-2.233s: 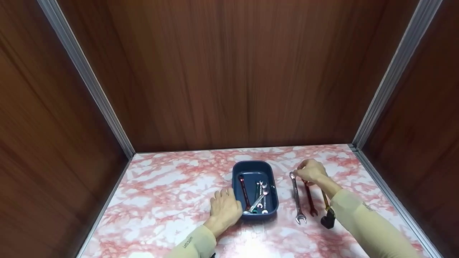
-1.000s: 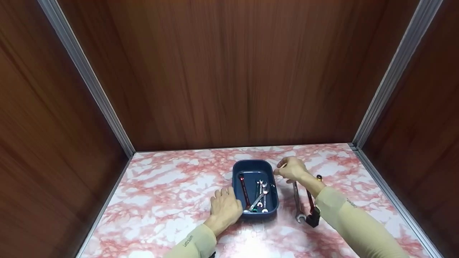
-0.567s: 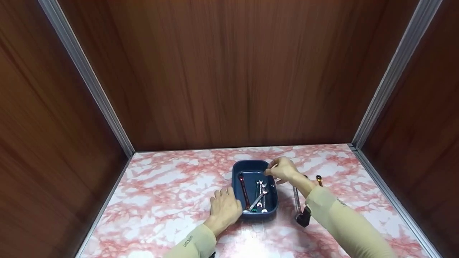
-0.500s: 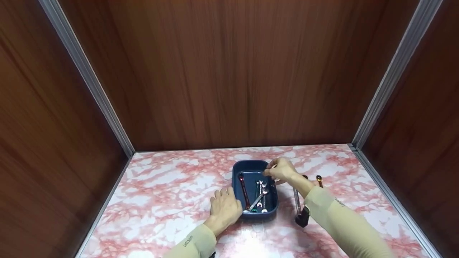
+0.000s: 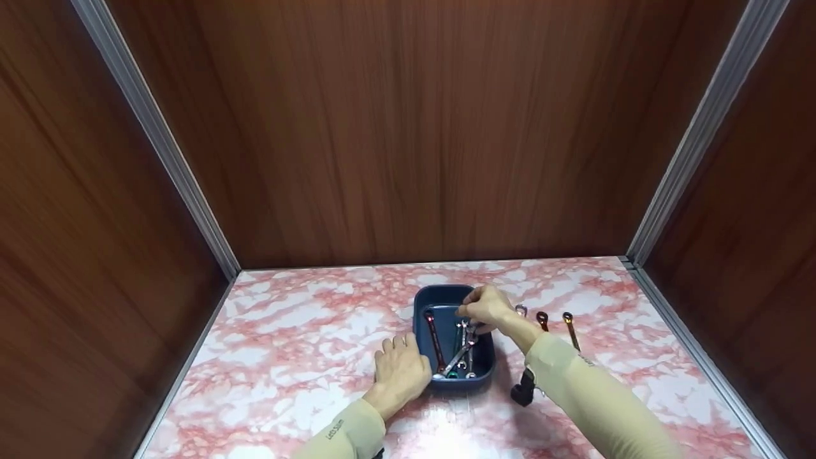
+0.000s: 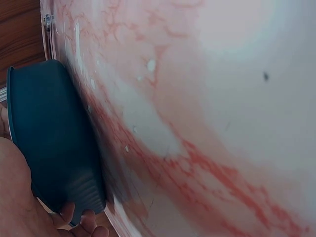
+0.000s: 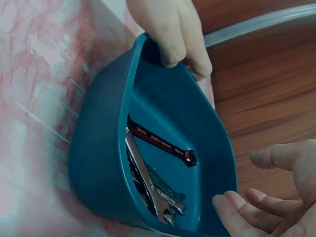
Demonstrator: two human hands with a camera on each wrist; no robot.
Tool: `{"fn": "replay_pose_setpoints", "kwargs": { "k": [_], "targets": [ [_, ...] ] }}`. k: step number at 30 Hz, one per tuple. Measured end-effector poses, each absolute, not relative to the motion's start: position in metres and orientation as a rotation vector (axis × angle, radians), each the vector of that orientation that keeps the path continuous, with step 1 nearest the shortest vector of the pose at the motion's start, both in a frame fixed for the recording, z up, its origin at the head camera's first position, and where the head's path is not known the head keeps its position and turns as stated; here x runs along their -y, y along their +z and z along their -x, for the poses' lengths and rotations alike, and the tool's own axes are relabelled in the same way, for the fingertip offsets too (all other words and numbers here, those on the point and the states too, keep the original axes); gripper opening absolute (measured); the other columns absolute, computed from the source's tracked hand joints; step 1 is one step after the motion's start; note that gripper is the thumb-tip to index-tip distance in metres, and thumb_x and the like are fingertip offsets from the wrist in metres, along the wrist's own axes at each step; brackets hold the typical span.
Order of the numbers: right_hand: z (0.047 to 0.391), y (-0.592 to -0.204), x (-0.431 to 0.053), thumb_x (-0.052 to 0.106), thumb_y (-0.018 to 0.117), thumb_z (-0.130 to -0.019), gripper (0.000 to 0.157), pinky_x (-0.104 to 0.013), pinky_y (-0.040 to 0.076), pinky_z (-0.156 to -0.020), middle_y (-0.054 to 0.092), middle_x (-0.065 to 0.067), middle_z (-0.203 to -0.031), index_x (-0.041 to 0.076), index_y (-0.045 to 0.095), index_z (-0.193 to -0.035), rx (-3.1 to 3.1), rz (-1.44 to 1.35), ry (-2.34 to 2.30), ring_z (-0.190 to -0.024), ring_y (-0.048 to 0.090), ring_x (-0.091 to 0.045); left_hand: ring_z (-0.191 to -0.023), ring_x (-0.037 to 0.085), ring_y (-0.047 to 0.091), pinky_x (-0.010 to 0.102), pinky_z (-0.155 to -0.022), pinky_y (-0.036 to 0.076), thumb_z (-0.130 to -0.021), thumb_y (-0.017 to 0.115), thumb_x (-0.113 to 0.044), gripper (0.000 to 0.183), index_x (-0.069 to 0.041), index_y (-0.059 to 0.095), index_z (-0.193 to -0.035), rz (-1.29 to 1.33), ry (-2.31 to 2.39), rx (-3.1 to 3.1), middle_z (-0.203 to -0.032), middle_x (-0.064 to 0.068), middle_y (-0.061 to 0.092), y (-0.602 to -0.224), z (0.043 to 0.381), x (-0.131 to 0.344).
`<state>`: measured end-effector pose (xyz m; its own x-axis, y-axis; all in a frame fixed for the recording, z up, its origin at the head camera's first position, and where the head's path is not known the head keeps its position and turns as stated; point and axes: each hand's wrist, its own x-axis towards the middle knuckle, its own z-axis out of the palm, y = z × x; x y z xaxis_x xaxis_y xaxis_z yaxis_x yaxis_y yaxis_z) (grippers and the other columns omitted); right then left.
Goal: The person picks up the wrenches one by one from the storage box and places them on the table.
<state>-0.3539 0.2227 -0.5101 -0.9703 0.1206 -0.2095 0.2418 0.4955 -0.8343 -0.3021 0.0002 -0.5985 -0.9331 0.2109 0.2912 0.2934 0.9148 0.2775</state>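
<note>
A blue plastic bin (image 5: 446, 293) holds several combination wrenches. Among them are a red wrench (image 7: 158, 141), a silver wrench (image 7: 148, 177) lying aslant and a green wrench (image 7: 165, 190). My left hand (image 5: 401, 370) grips the bin's near left rim, with fingers over the edge in the right wrist view. Over the bin's right side hovers my right hand (image 5: 488, 309), its fingers loosely bent and nothing between them in the right wrist view. It partly hides the wrenches below.
Right of the bin lie a silver wrench (image 5: 521, 310), a red wrench (image 5: 542, 320) and a gold wrench (image 5: 572, 331), partly covered by my right arm. Brown wood-look panels (image 5: 408, 159) enclose the pink marbled table (image 5: 299, 331) at the back and sides.
My right hand has moved left from the silver wrench on the table to above the bin. The three wrenches on the table stay put, and my left hand keeps its place.
</note>
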Motion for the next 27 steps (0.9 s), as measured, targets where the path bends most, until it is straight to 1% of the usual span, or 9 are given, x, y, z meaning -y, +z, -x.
{"fn": "replay_pose_setpoints", "kwargs": {
  "k": [4,8,14,19,23,27],
  "targets": [
    [0.355,-0.514,-0.22,0.015,0.088,-0.087,0.03,-0.035,0.068,-0.062,0.073,-0.004,-0.083,0.003,0.073,-0.111,-2.605,-0.328,-1.49,-0.073,0.077,-0.015,-0.103,0.042,0.064,0.056,-0.083,0.052,-0.099,0.06,-0.027,0.028,-0.003,0.064,-0.114,0.38,-0.465,2.829,-0.11,0.02,0.071,-0.598,0.303,0.0],
    [0.356,-0.515,-0.218,0.016,0.089,-0.087,0.032,-0.037,0.069,-0.064,0.072,-0.004,-0.085,0.003,0.075,-0.112,-2.607,-0.34,-1.494,-0.076,0.077,-0.017,-0.103,0.042,0.063,0.057,-0.084,0.052,-0.099,0.061,-0.027,0.028,-0.004,0.064,-0.114,0.381,-0.469,2.831,-0.111,0.02,0.071,-0.598,0.303,0.0],
    [0.357,-0.518,-0.214,0.016,0.089,-0.086,0.028,-0.036,0.068,-0.062,0.066,0.001,-0.078,0.006,0.072,-0.105,-2.579,-0.364,-1.514,-0.069,0.07,-0.013,-0.103,0.041,0.063,0.057,-0.083,0.053,-0.099,0.062,-0.028,0.029,-0.003,0.064,-0.114,0.375,-0.458,2.837,-0.11,0.02,0.07,-0.599,0.303,-0.001],
    [0.357,-0.522,-0.209,0.013,0.088,-0.088,0.023,-0.035,0.067,-0.061,0.069,0.0,-0.076,0.007,0.07,-0.101,-2.541,-0.393,-1.552,-0.066,0.068,-0.011,-0.102,0.041,0.063,0.057,-0.083,0.053,-0.099,0.062,-0.028,0.029,-0.003,0.063,-0.114,0.377,-0.462,2.847,-0.109,0.02,0.07,-0.598,0.302,-0.001],
    [0.359,-0.525,-0.204,0.012,0.088,-0.087,0.022,-0.034,0.066,-0.059,0.071,-0.002,-0.075,0.007,0.071,-0.099,-2.55,-0.413,-1.542,-0.066,0.069,-0.012,-0.102,0.042,0.063,0.057,-0.083,0.054,-0.099,0.062,-0.028,0.028,-0.003,0.063,-0.113,0.377,-0.455,2.85,-0.109,0.021,0.07,-0.596,0.302,0.0],
    [0.36,-0.528,-0.2,0.011,0.09,-0.085,0.022,-0.035,0.066,-0.059,0.069,-0.002,-0.076,0.008,0.071,-0.097,-2.569,-0.42,-1.52,-0.068,0.072,-0.014,-0.103,0.042,0.063,0.058,-0.084,0.053,-0.099,0.061,-0.027,0.028,-0.003,0.063,-0.113,0.377,-0.455,2.847,-0.109,0.021,0.07,-0.596,0.302,-0.001]
  ]
}}
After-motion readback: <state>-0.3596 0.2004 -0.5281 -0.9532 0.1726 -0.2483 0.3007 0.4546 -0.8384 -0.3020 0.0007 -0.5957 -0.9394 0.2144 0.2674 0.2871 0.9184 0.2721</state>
